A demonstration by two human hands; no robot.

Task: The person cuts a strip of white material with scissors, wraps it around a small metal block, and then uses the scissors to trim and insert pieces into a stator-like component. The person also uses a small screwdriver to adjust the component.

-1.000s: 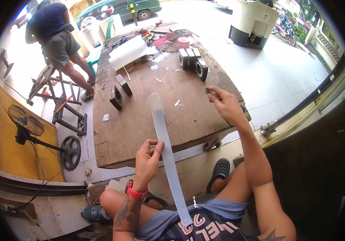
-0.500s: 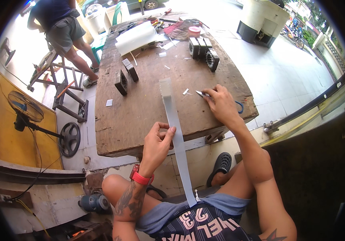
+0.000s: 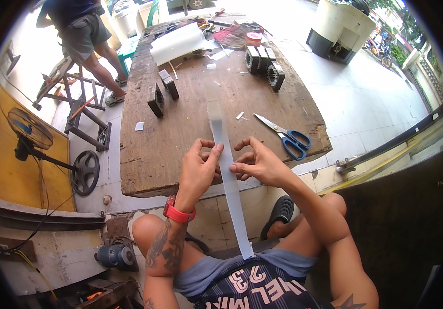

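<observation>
A long, narrow strip of whitish translucent sheet (image 3: 233, 206) runs from over the wooden table down to my lap. My left hand (image 3: 199, 164) pinches it near the table's front edge, thumb on top. My right hand (image 3: 262, 164) has its thumb on the strip's right edge a little lower, other fingers partly hidden behind it; the index finger is raised and curved. Scissors with blue handles (image 3: 283, 135) lie on the table beyond my right hand, blades partly spread. Small white scraps (image 3: 240, 116) lie between scissors and strip.
The worn wooden table (image 3: 180, 144) holds slotted metal blocks (image 3: 275, 76) at right, two more (image 3: 155, 100) at left, a white sheet roll (image 3: 179, 45) and a red tape roll (image 3: 254, 38). A person (image 3: 84, 38) stands far left, near a fan (image 3: 30, 131).
My right hand has left the scissors on the table and come in to the strip. My left hand has moved slightly up and left, still pinching the strip.
</observation>
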